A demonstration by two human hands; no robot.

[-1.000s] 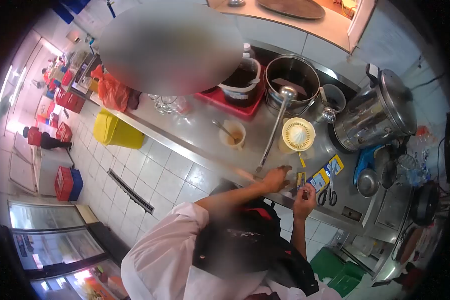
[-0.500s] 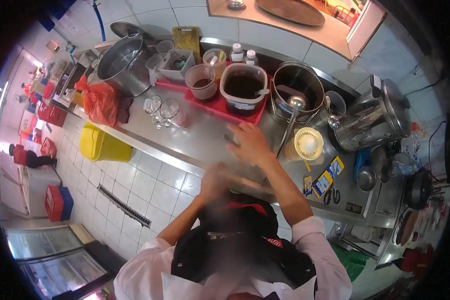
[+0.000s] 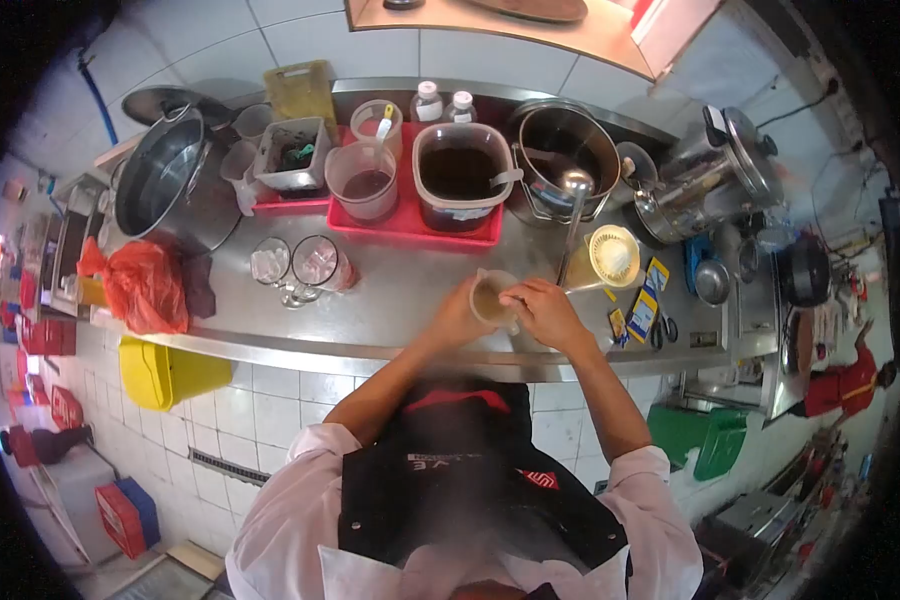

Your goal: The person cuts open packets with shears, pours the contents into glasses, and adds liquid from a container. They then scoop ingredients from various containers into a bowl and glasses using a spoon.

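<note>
Over the steel counter's front part, my left hand (image 3: 457,318) is wrapped round the side of a small pale cup (image 3: 489,297). Inside the cup is something light brownish that I cannot make out clearly. My right hand (image 3: 548,312) is closed in a pinch at the cup's right rim; what its fingertips hold, if anything, is hidden. To the left stand two glass mugs (image 3: 315,262) with what looks like ice in them. On the right, a yellow juicer (image 3: 613,256) sits on top of a jug. A long ladle (image 3: 576,190) leans in a steel pot (image 3: 602,140).
A red tray (image 3: 410,228) carries a square tub of dark liquid (image 3: 460,165) and plastic jugs. A big steel pot (image 3: 170,190) and an orange bag (image 3: 140,290) stand left. Scissors (image 3: 664,330) lie right, near yellow-blue packets (image 3: 644,312). A yellow bin (image 3: 170,372) is below the counter's edge.
My hands have come together around the cup. Before, my right hand was reaching over the counter and my left was blurred near its edge. The view has shifted and turned.
</note>
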